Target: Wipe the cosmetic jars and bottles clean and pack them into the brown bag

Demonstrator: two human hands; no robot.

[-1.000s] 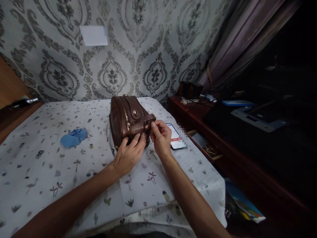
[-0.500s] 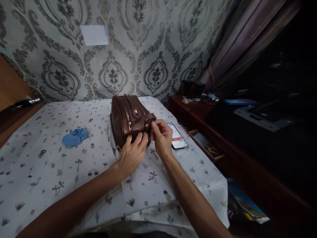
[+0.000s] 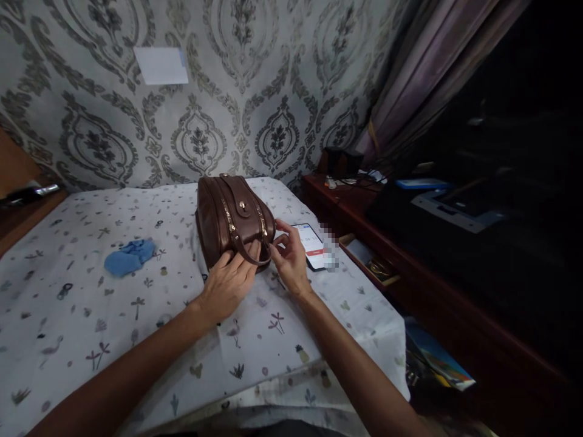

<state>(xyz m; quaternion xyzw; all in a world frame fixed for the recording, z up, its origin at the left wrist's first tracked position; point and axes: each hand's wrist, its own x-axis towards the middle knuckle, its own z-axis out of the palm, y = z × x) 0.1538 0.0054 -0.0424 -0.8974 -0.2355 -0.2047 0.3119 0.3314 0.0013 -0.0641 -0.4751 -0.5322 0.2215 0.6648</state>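
Note:
A brown leather bag (image 3: 230, 215) with gold zips stands on the bed. Its thin strap (image 3: 251, 261) hangs in a loose loop over the near end. My left hand (image 3: 228, 282) rests with fingers stretched flat against the bag's near end, its fingertips under the strap loop. My right hand (image 3: 289, 255) is at the bag's near right corner, fingers spread, with the index tip touching the bag and the thumb beside the strap's end. A phone (image 3: 312, 246) with a lit screen lies just right of my right hand.
The bed has a white printed sheet (image 3: 91, 303), and a crumpled blue cloth (image 3: 127, 258) lies left of the bag. A dark wooden sideboard (image 3: 364, 243) with an open drawer runs along the right. Books lie on the floor (image 3: 437, 358). Patterned wallpaper is behind.
My right hand has let go of the strap it was pinching and its fingers have spread. The strap has dropped from lying over the bag's top to a loose loop at the near end.

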